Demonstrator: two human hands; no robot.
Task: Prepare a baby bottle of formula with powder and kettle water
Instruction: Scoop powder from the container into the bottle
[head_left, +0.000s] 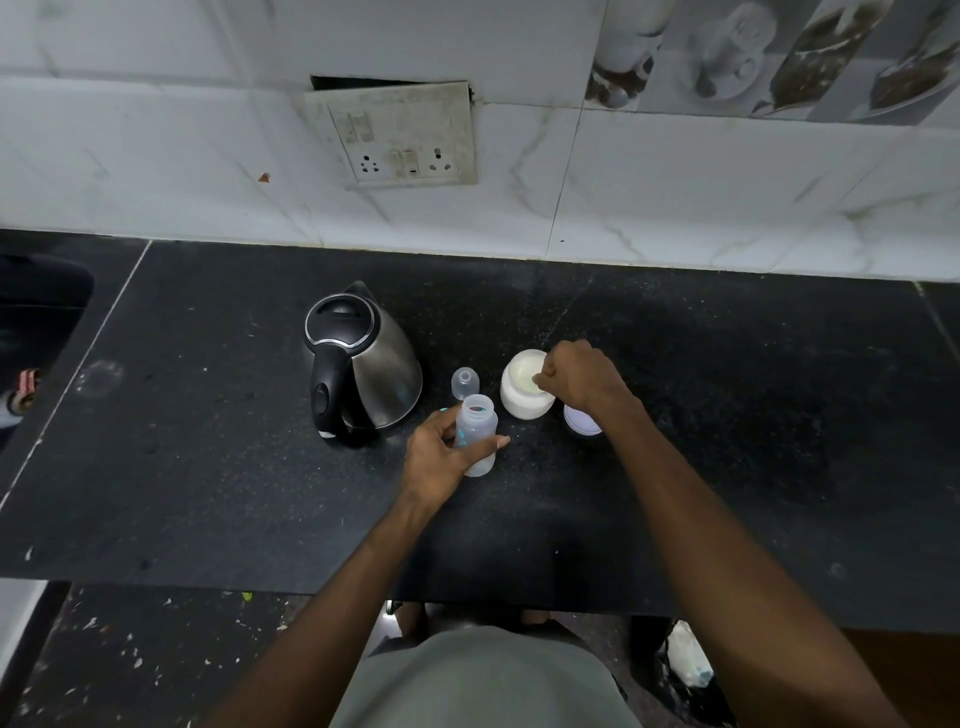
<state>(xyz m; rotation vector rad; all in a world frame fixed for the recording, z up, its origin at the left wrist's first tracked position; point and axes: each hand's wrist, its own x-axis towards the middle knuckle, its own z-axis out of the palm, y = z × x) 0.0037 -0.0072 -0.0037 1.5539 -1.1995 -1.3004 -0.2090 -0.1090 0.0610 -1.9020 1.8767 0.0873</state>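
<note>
An open clear baby bottle (477, 431) stands upright on the black counter (208, 467), and my left hand (441, 457) is wrapped around its lower body. Just behind it sits the bottle's clear teat cap (464, 383). To the right is an open white jar of formula powder (523, 385). My right hand (576, 376) is closed over the jar's mouth, fingers pinched as if on a scoop handle; the scoop itself is hidden. The jar's white lid (581, 421) lies under my right wrist. A steel kettle (363, 364) with a black handle stands to the left, lid closed.
A white tiled wall with a socket panel (400, 140) rises behind the counter. The counter's front edge runs near my body. A dark object (41, 306) lies at the far left, and a bag (685, 665) sits on the floor at the lower right.
</note>
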